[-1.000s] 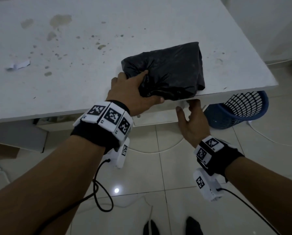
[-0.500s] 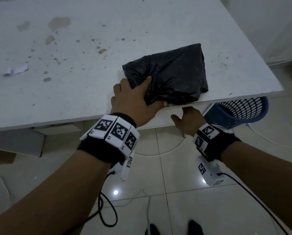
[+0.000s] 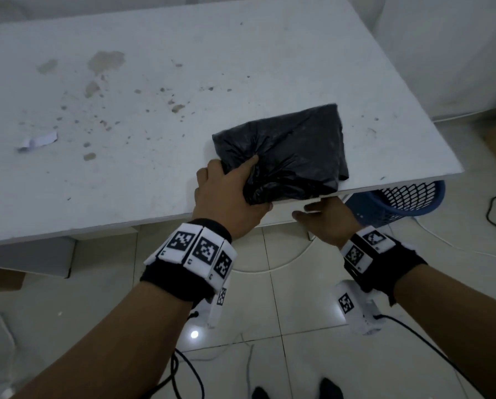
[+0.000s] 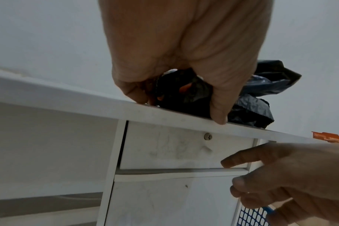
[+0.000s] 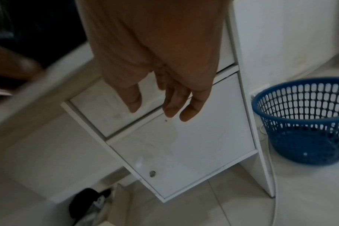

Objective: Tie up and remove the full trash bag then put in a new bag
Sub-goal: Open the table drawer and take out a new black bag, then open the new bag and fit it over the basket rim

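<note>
Black bag [image 3: 287,151] gripped by left hand [image 3: 226,194] at table [image 3: 126,82] edge.

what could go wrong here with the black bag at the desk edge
1. The black bag lies at the front edge of the desk and only the left hand grips its corner; a pull might drag it off onto the floor.
2. The right hand is open below the edge, holding nothing, so it may miss a falling bag.
3. The blue basket stands off to the side, so a dropped bag would likely miss it.
</note>
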